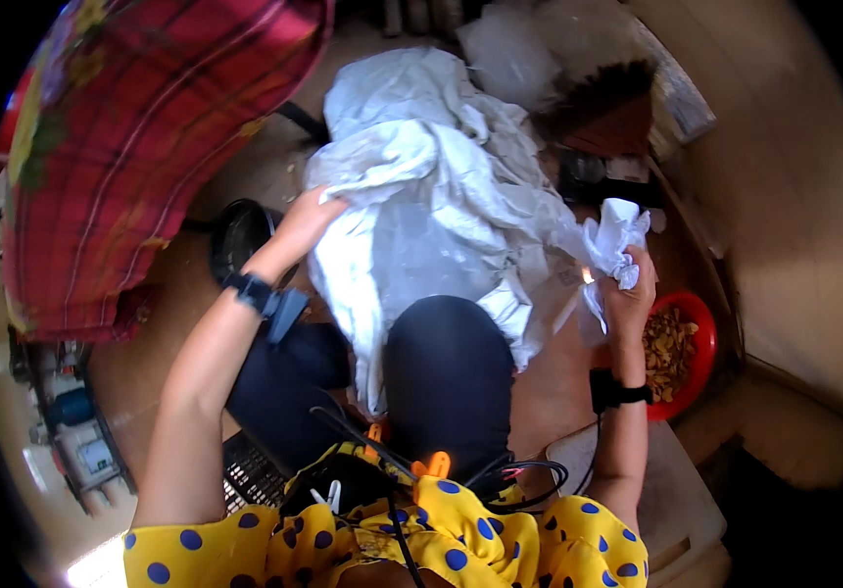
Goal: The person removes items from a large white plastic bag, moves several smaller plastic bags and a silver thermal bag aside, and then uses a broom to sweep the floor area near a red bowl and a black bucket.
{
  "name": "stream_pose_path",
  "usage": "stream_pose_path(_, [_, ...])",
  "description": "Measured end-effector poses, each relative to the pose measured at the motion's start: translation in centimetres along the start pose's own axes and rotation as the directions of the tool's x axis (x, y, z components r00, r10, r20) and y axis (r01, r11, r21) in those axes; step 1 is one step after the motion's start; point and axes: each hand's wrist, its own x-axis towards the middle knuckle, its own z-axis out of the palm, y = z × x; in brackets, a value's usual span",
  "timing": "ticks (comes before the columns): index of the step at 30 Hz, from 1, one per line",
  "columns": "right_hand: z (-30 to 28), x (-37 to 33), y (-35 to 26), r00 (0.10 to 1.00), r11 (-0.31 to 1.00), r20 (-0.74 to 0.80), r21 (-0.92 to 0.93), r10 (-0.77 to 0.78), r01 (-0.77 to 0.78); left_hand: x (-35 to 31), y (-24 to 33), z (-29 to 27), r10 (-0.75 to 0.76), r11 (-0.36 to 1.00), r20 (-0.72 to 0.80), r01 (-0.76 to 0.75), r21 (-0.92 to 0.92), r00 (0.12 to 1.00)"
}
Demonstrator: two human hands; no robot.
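A large, rumpled white sack [392, 88] spreads over the floor in front of my knees, with translucent plastic [431, 255] showing in its middle. At its left edge my left hand [313, 220] is closed on the white material, the fingertips partly hidden by a fold. Off to the right, my right hand [632, 299] grips a crumpled white wad [617, 230]; whether it is thin plastic or paper I cannot tell. Just beyond that wrist stands a red bowl [708, 343] of brown, chip-like pieces [669, 353], apart from the hand.
Red plaid cloth [137, 127] hangs at the upper left. A dark round pan [243, 235] sits near my left forearm. Clear plastic bags [509, 59] and a brown brush-like thing [602, 108] lie at the far right. Loose cables [539, 470] cross my lap.
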Motion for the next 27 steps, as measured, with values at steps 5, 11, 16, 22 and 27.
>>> stream_pose_path(5, [3.4,0.4,-9.8,0.784,0.939,0.586,0.344,-0.206,-0.010,1.3,4.5,1.6,0.139,0.990,-0.178,-0.142,-0.002,0.974])
stream_pose_path(11, [15.9,0.9,-12.5,0.580,0.993,0.806,0.093,-0.116,0.069,-2.1,8.0,0.5,0.250,0.968,0.006,-0.250,-0.026,0.968])
stream_pose_path(16, [23.0,0.0,-9.1,0.761,0.906,0.496,0.287,-0.418,0.311,-6.9,7.2,-1.2,-0.053,0.998,0.423,0.061,-0.006,0.905])
stream_pose_path(22, [26.9,-1.3,-4.9,0.623,0.908,0.661,0.302,-0.418,0.289,-7.1,5.4,-1.5,-0.211,0.953,0.559,0.297,-0.066,0.802])
stream_pose_path(27, [23.7,0.5,-8.2,0.320,0.967,0.924,0.143,-0.207,0.212,-5.4,4.1,1.1,-0.158,0.986,0.551,0.098,0.137,0.820])
